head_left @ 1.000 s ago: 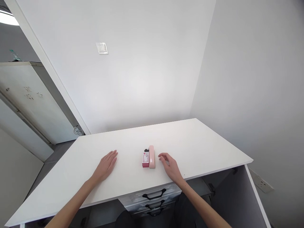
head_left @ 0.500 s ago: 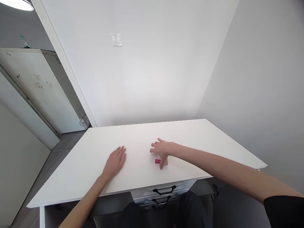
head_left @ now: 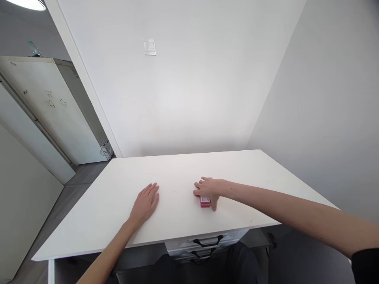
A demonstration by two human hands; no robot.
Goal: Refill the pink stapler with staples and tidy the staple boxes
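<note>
My left hand (head_left: 145,203) lies flat on the white desk (head_left: 174,221), palm down with its fingers stretched out, and holds nothing. To its right is a small red-and-white box (head_left: 205,202), possibly two stacked, resting on the desktop. My right hand (head_left: 209,188) reaches across from the right and covers the far part of it. The thumb is down at the box's right side, while the fingers curl over its far and left side. Print shows on the pale top, and the near end is red. The fingertips' contact is partly hidden.
Under the desk's front edge are drawers with black handles (head_left: 208,240). A plain wall with a light switch (head_left: 149,47) rises behind. A worn pale cabinet (head_left: 50,106) stands beyond the doorway on the left, with a clear bottle (head_left: 34,49) on top.
My right hand has shifted slightly right, and the red-and-white box sits a little further right too. My left hand stays in place. The whole view has shifted a little.
</note>
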